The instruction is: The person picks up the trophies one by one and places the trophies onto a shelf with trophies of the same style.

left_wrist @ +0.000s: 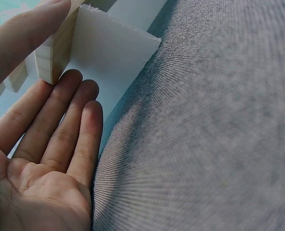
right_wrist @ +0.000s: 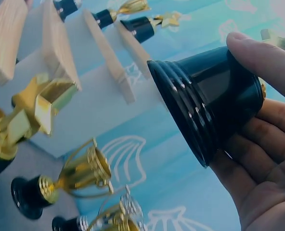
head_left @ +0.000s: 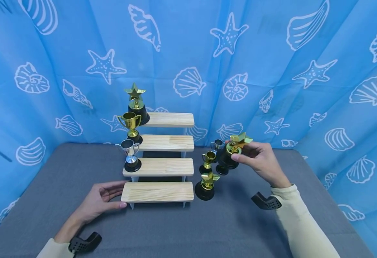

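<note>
My right hand (head_left: pixel 261 159) grips a gold star trophy (head_left: pixel 228 157) by its black base, above the table's right half. In the right wrist view the base lies tilted between thumb and fingers. At the left end of a stepped wooden shelf (head_left: pixel 157 191), my left hand (head_left: pixel 99 200) touches the lowest board with straight fingers, the thumb by its front edge. On the upper steps stand a gold star trophy (head_left: pixel 137 107), a gold cup trophy (head_left: pixel 131 123) and a silver cup trophy (head_left: pixel 130 152), all at the left ends.
Right of the shelf, a smaller star trophy (head_left: pixel 205 186), a gold cup trophy (head_left: pixel 208 161) and a silver cup trophy (head_left: pixel 216 144) stand close together. Another black base (head_left: pixel 222 169) shows below the held trophy. A blue shell-print curtain (head_left: pixel 188 46) hangs behind the grey table (head_left: pixel 162 229).
</note>
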Motion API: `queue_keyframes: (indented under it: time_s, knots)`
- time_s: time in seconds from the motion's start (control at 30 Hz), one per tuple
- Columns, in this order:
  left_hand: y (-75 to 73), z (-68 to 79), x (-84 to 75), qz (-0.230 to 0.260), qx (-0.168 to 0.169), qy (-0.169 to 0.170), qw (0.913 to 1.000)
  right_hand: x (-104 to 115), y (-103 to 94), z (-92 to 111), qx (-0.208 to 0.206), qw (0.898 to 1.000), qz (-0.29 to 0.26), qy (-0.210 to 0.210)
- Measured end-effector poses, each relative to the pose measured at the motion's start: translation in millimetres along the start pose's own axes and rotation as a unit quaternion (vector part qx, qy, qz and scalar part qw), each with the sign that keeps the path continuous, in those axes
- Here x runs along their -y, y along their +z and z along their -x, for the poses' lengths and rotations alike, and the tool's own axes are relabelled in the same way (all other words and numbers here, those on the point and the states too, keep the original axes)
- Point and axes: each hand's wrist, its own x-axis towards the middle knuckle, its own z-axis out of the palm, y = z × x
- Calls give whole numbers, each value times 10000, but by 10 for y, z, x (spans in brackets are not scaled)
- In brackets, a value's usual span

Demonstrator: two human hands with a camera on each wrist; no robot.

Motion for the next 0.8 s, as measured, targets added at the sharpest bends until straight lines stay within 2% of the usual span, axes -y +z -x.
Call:
queue_keyframes:
  time_s: [0.37,0.8]
  knots:
    - [-6,0,20,-4,56,48,10000,160,190,-271,222,9986,-319,-349]
    - [-5,6,18,-35,7,15,10000,323,287,-573,195,9971,-400,-618]
